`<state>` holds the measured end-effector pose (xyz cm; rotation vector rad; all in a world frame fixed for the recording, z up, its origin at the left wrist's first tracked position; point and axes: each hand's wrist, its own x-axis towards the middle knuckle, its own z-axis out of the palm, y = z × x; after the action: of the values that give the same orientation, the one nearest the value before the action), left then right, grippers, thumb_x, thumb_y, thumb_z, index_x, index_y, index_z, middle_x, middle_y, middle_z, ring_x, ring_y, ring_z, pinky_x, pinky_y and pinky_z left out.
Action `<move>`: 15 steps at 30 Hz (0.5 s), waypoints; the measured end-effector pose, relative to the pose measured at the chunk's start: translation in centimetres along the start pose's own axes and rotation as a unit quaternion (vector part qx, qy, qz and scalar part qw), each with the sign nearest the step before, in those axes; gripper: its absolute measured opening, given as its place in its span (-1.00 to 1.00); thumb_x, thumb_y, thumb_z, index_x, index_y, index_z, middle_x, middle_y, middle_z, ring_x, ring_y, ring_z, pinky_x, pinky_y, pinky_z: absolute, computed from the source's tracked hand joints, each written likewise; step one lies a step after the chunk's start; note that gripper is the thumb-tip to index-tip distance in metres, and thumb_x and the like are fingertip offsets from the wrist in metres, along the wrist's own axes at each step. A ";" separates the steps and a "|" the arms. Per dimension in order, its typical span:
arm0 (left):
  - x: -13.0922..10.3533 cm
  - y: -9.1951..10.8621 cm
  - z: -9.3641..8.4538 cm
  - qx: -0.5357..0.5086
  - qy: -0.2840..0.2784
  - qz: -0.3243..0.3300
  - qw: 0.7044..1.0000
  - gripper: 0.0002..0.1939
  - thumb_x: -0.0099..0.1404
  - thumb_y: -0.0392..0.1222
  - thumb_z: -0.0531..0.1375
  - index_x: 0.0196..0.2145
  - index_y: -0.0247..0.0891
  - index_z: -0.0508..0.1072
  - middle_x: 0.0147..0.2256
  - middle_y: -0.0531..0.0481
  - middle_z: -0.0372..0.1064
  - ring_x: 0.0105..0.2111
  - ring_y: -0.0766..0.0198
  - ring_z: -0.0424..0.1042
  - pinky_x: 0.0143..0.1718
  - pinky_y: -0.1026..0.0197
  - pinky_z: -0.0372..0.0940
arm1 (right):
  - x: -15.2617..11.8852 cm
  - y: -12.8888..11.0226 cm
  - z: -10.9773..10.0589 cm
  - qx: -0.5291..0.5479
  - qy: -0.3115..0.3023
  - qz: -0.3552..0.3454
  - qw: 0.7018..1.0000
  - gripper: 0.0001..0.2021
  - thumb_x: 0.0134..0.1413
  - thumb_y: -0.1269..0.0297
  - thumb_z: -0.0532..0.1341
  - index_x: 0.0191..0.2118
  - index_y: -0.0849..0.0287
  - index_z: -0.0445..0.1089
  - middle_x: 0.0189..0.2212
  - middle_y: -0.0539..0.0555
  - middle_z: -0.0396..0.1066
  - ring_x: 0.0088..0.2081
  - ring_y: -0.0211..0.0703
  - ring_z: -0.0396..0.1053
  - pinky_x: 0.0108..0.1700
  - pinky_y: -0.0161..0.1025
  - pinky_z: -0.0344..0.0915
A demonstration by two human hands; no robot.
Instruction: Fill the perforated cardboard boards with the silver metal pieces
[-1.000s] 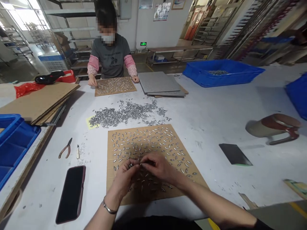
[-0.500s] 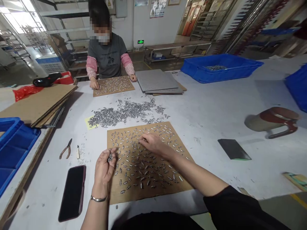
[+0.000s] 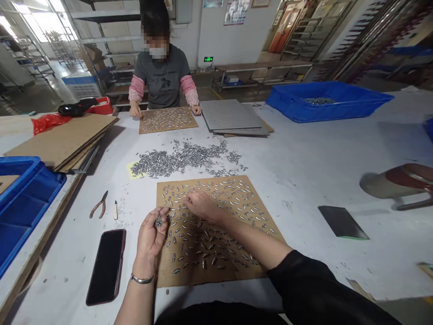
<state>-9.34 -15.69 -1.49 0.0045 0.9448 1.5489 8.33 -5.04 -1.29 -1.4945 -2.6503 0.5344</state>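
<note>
My left hand point(image 3: 149, 239), palm up with curled fingers, holds a small clump of silver spindle-shaped metal pieces point(image 3: 158, 221). It is at the left edge of a brown cardboard sheet point(image 3: 165, 279). Rows of the same pieces lie spread across this sheet. Over its upper left part, my right hand point(image 3: 203, 206) is closed in a pinch; whatever its fingertips hold is hidden. Beyond the sheet, a loose heap of the pieces point(image 3: 157, 163) covers part of a yellow paper point(image 3: 131, 171).
Left of the sheet lie a phone point(image 3: 105, 267), pliers point(image 3: 99, 206) and a small white-handled knife point(image 3: 115, 210). A co-worker point(image 3: 160, 81) sits opposite at another filled sheet point(image 3: 144, 129). Grey boards point(image 3: 230, 115), a blue bin point(image 3: 324, 113) and a jug point(image 3: 385, 183) stand around.
My right hand has moved left across the sheet, closer to my left hand. My left hand keeps its clump of pieces. The whole view has shifted slightly.
</note>
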 end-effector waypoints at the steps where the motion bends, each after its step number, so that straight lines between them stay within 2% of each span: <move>1: 0.0 0.0 -0.1 -0.003 -0.005 0.000 1.000 -0.92 0.26 -0.49 0.19 -0.33 -0.42 0.47 -0.27 -0.27 0.53 -0.53 0.44 0.34 -0.65 0.48 0.19 | -0.1 -0.2 0.1 -0.009 0.004 -0.001 1.000 -0.76 0.39 0.36 0.06 -0.32 0.17 0.38 -0.28 0.13 0.49 -0.24 -0.14 0.37 -0.26 -0.23 0.13; 4: -0.2 0.0 -0.1 -0.008 -0.019 -0.006 1.000 -0.92 0.24 -0.48 0.22 -0.40 -0.40 0.44 -0.28 -0.25 0.52 -0.53 0.44 0.33 -0.65 0.49 0.18 | -0.3 -0.2 0.5 -0.035 0.015 0.004 0.999 -0.78 0.39 0.37 0.05 -0.29 0.18 0.38 -0.24 0.16 0.49 -0.20 -0.11 0.39 -0.24 -0.23 0.13; 11: -0.4 0.1 0.0 0.000 -0.041 -0.023 0.999 -0.89 0.23 -0.50 0.21 -0.42 -0.40 0.44 -0.31 -0.22 0.51 -0.53 0.44 0.34 -0.64 0.48 0.20 | -0.8 1.0 1.2 -0.040 0.044 -0.022 0.998 -0.82 0.42 0.30 0.04 -0.15 0.20 0.37 -0.22 0.13 0.43 -0.32 -0.15 0.31 -0.33 -0.23 0.07; 15: 0.0 -0.2 -0.4 -0.010 -0.042 -0.016 0.999 -0.90 0.23 -0.51 0.21 -0.41 -0.40 0.44 -0.29 -0.26 0.52 -0.52 0.42 0.35 -0.63 0.47 0.21 | -0.9 0.3 0.8 -0.058 0.004 -0.084 0.995 -0.78 0.43 0.31 0.04 -0.18 0.18 0.43 -0.20 0.14 0.45 -0.25 -0.11 0.35 -0.29 -0.23 0.12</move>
<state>-9.41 -15.94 -1.92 0.0403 0.8585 1.5170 8.91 -5.87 -2.07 -1.2790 -2.8103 0.3672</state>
